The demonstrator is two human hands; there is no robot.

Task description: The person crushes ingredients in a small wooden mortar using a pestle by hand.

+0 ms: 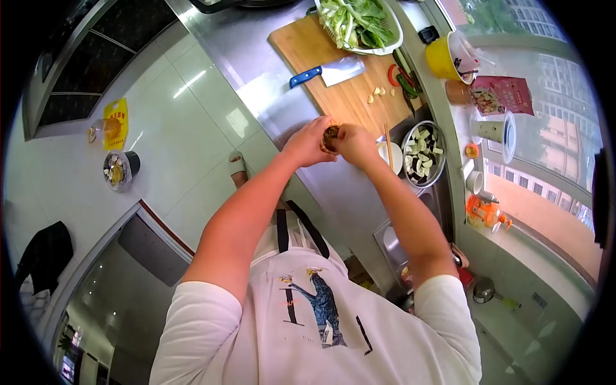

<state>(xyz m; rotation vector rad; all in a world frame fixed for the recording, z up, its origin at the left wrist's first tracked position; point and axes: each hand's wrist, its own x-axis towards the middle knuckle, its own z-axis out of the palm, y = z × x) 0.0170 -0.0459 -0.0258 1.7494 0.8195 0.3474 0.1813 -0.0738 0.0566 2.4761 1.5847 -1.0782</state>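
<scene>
My left hand (308, 144) is wrapped around a small round container with dark brown contents (330, 136); its exact kind is not clear. At the container's mouth, my right hand (357, 145) has its fingers pressed together, and what they pinch, if anything, is hidden. Both hands are above the steel counter by the near edge of a wooden cutting board (295, 40). On the board lie a blue-handled cleaver (343, 69), several peeled garlic cloves (376, 95), and red and green pepper pieces (406, 84).
Leafy greens (359, 24) fill a white basket at the board's far end. Right of my hands are a bowl of cut eggplant (423, 154) and chopsticks (389, 146) across a white bowl (396, 158). A yellow tub (439, 58) and an orange-capped bottle (486, 213) line the windowsill.
</scene>
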